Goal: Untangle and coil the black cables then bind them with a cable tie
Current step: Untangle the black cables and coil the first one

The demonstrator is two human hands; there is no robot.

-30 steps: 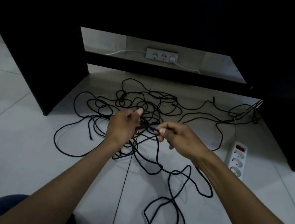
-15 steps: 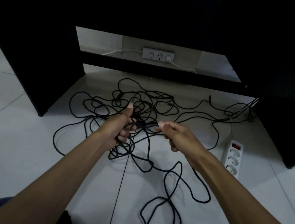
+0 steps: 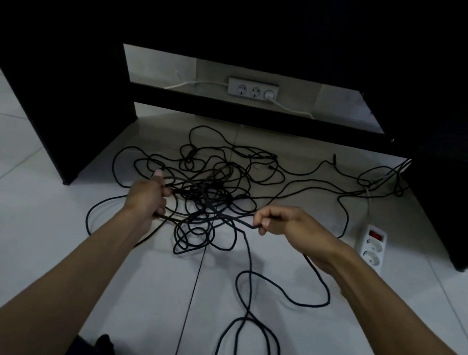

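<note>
Nearest the camera, two bare forearms reach forward over a pale tiled floor (image 3: 27, 240), with a strip of dark clothing along the bottom edge. Loose loops of black cable (image 3: 247, 297) lie on the tiles between the forearms and run up into the main tangle of black cables (image 3: 210, 192); how many separate cables make it up cannot be counted, since the strands cross too often. Just left of the tangle, the left hand (image 3: 146, 196) has its fingers curled round several strands, thumb raised on top. Just right of the tangle, the right hand (image 3: 286, 225) pinches a single strand between thumb and curled fingers, and that strand runs taut from the fingertips back into the knot. The two hands are apart with the knot lifted between them. Right of the tangle, one white power strip (image 3: 373, 247) lies on the floor; two round sockets and one red switch show, and its lower end is hidden behind the right forearm. Beyond the tangle stands one black desk (image 3: 60, 97) with a low crossbar. Farther still, behind the tangle, one grey wall outlet (image 3: 252, 88) has three round positions, with a white plug and cord in the right one. No writing is legible anywhere.
</note>
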